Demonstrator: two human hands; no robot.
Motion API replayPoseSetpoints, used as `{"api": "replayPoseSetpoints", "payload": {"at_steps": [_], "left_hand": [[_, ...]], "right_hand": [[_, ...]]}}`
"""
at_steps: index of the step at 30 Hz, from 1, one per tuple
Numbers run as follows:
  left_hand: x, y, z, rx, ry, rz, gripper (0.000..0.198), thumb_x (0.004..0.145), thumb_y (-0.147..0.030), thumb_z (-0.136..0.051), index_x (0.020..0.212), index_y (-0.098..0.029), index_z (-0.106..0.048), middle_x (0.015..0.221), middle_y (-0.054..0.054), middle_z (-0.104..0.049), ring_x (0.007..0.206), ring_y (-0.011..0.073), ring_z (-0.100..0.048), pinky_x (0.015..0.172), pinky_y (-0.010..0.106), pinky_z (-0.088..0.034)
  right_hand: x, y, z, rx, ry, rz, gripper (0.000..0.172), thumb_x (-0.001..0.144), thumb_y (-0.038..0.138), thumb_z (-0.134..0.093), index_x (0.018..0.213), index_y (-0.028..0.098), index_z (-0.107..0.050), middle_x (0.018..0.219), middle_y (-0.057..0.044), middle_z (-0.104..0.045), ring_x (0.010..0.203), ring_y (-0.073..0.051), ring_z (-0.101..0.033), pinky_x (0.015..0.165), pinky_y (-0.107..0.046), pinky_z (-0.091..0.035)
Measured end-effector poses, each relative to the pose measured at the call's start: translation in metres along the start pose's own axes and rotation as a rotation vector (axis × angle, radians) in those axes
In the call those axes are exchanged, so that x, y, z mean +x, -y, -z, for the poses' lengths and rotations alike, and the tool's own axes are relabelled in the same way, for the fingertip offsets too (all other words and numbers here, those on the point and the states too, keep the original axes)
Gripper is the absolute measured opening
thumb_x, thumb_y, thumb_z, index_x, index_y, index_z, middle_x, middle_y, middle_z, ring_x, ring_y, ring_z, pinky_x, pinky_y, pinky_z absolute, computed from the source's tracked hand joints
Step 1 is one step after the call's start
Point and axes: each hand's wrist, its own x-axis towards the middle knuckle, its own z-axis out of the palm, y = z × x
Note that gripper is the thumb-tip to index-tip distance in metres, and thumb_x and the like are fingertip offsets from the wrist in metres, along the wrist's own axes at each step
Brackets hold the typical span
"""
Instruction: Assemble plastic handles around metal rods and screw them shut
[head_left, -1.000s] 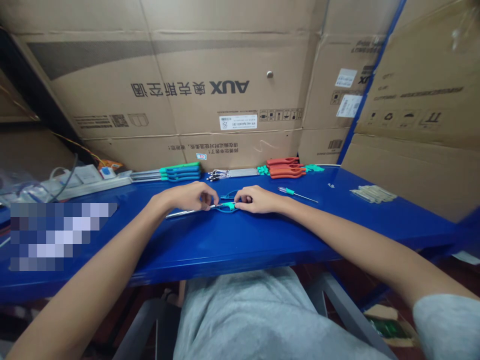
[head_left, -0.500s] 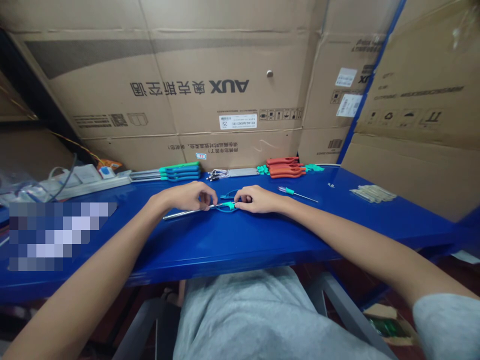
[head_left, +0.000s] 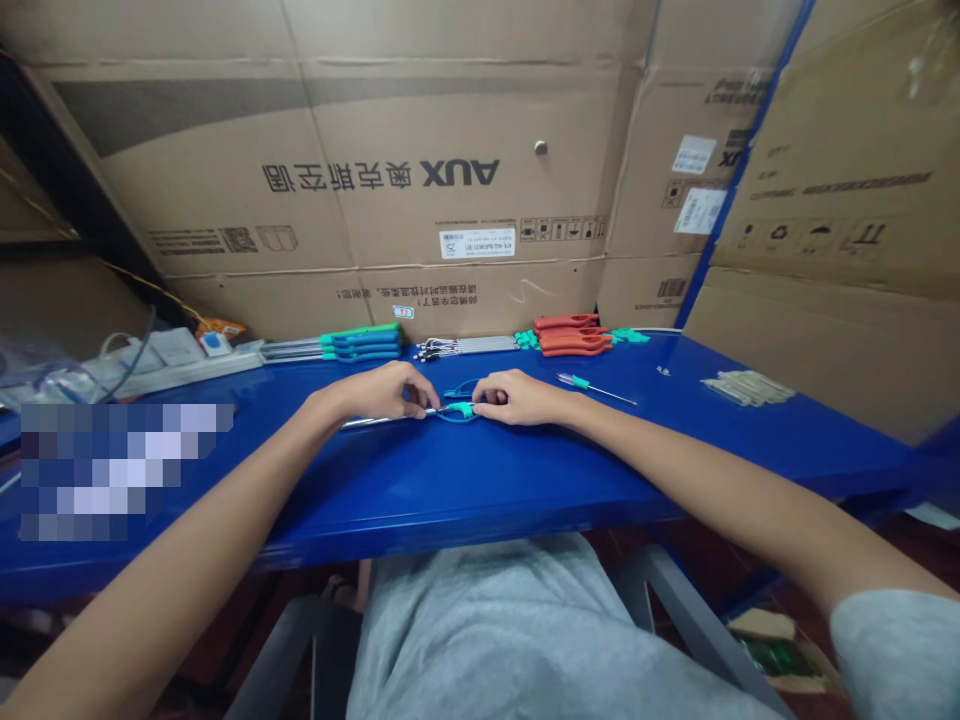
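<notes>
Room: stacked cardboard AUX cartons [head_left: 375, 200] fill the far side and the right.
Bench: a glossy blue workbench [head_left: 465, 490] spans left to right, a power strip [head_left: 187, 370] far left, orange-handled tools [head_left: 570, 338] far right of centre.
Tool: a teal-handled metal tool [head_left: 459, 411] lies mid-bench, its shaft pointing left.
Grip: the left hand [head_left: 386, 392] and right hand [head_left: 519, 398] both pinch closed on it, from either side.

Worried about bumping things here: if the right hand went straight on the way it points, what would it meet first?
The teal looped handle of the steel-shafted tool: the right hand points left and seems to touch it. The left hand lies just beyond, though depth is hard to judge.
</notes>
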Motion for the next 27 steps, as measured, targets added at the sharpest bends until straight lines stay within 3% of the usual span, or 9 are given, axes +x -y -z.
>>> {"api": "replayPoseSetpoints", "payload": {"at_steps": [7,14,19,27], "left_hand": [[0.003,0.007,-0.002,-0.071,0.006,0.029,0.016,0.071,-0.024,-0.066,0.083,-0.016,-0.074,0.081,0.004,-0.074,0.074,0.0154,-0.065,0.069,0.022,-0.048],[0.002,0.004,-0.004,-0.046,-0.016,0.064,0.044,0.071,-0.024,-0.062,0.114,-0.015,-0.064,0.083,0.003,-0.070,0.067,0.0137,-0.062,0.062,0.021,-0.047],[0.002,0.000,-0.006,0.029,-0.004,0.062,0.029,0.072,-0.025,-0.059,0.095,-0.013,-0.071,0.074,0.003,-0.068,0.065,0.0135,-0.061,0.060,0.020,-0.046],[0.003,-0.007,-0.010,-0.004,-0.120,-0.008,0.028,0.072,-0.033,-0.060,0.092,-0.015,-0.069,0.081,0.004,-0.070,0.068,0.0142,-0.062,0.063,0.022,-0.048]], "right_hand": [[0.000,0.001,0.001,0.002,-0.004,-0.005,0.020,0.085,0.031,-0.059,0.093,0.015,-0.068,0.072,-0.001,-0.059,0.062,-0.010,-0.049,0.060,-0.021,-0.035],[-0.002,-0.001,0.005,0.034,0.026,-0.025,0.023,0.087,0.019,-0.053,0.102,0.014,-0.070,0.088,-0.007,-0.068,0.071,-0.013,-0.055,0.067,-0.023,-0.040],[-0.002,-0.002,0.005,0.038,0.004,-0.028,0.024,0.086,0.018,-0.053,0.101,0.013,-0.071,0.089,-0.008,-0.070,0.073,-0.014,-0.057,0.068,-0.024,-0.041],[-0.001,-0.002,0.002,0.058,-0.031,-0.013,0.020,0.085,0.019,-0.054,0.094,0.013,-0.071,0.082,-0.006,-0.069,0.070,-0.014,-0.058,0.067,-0.024,-0.042]]}}
